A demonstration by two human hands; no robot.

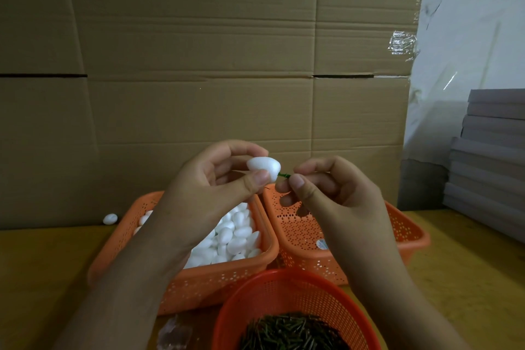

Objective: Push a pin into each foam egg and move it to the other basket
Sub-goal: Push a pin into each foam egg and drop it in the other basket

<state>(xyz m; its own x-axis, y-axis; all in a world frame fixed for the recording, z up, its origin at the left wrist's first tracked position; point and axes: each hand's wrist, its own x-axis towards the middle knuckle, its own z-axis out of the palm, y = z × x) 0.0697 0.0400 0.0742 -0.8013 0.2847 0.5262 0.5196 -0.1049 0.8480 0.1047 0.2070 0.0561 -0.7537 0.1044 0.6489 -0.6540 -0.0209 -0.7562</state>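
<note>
- Head view: left hand [224, 176] grips a white foam egg [264, 167] between thumb and fingers, raised above the two orange baskets.
- Right hand [318, 182] pinches a green pin [283, 175], its tip at the egg's blunt end.
- Best to keep the pin square to the foam and push steadily, with the egg braced.
- Next stop looks to be the right basket [409, 224]; the left basket [255, 261] holds unpinned eggs.

left hand [218, 176]: raised, fingers curled, pinching | right hand [321, 187]: raised, thumb and forefinger pinched, facing left
</note>
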